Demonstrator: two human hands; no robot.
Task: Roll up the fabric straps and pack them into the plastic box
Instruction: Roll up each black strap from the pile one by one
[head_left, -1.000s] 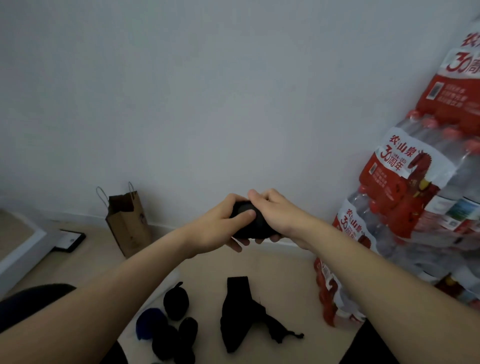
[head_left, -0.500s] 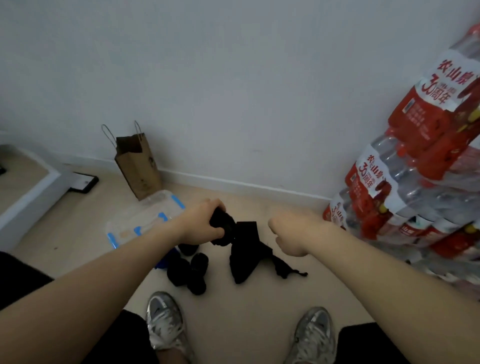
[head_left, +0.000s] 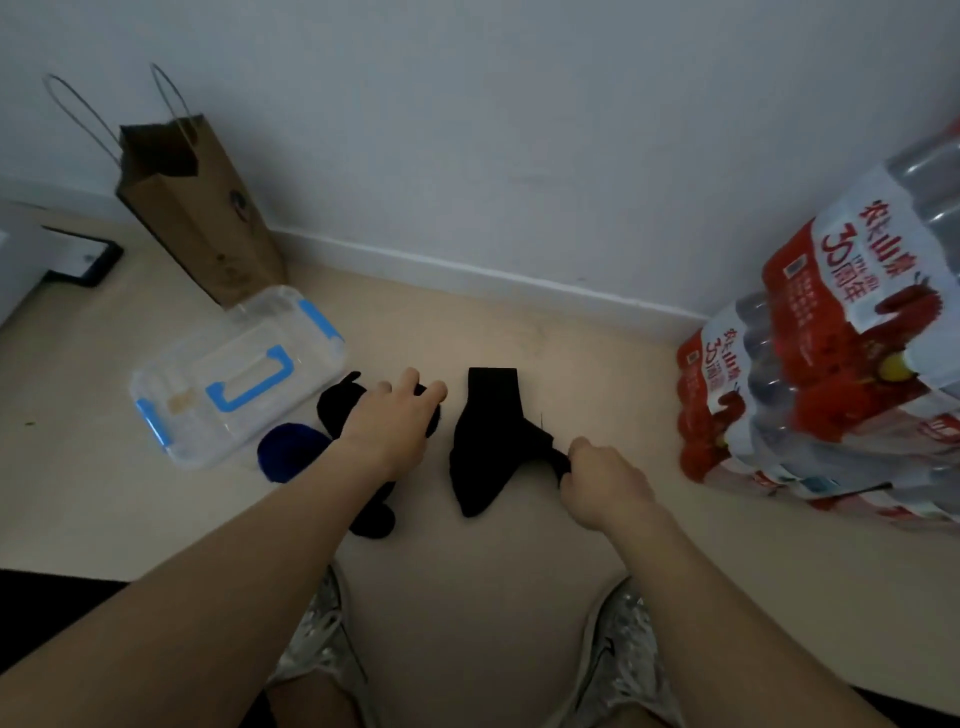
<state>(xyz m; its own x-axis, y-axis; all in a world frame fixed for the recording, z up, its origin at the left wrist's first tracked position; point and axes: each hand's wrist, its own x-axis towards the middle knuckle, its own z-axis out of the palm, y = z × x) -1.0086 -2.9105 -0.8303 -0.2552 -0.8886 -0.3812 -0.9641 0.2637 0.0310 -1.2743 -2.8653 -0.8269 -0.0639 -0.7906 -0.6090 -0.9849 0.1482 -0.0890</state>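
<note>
1. While the left hand (head_left: 392, 423) is hanging low over the floor, its fingers are curling down over a black roll (head_left: 335, 410) and gripping it from above, just right of the box (head_left: 197, 364).
2. The box, clear with blue latches and a blue handle, is sitting on the floor with its lid on.
3. A blue roll (head_left: 288, 452) is lying just beside the box's near right corner, outside it.
4. A third roll (head_left: 371, 519), also black, is lying right of the box and nearer the person, partly hidden by the left forearm.
5. The strap (head_left: 485, 436), black and unrolled, is lying flat farther right of the box, past the rolls, with its wide square end pointing toward the wall.
6. The right hand (head_left: 602, 480) is pinching the strap's narrow end between curled fingers, on the strap's far side from the box.
7. A paper bag (head_left: 202, 218) is standing just behind the box, tilting toward the wall.
8. Bottle packs (head_left: 831, 364) are standing stacked well to the right of the box.
9. Two shoes (head_left: 317, 649) are showing at the bottom, nearer the person than the box.
</note>
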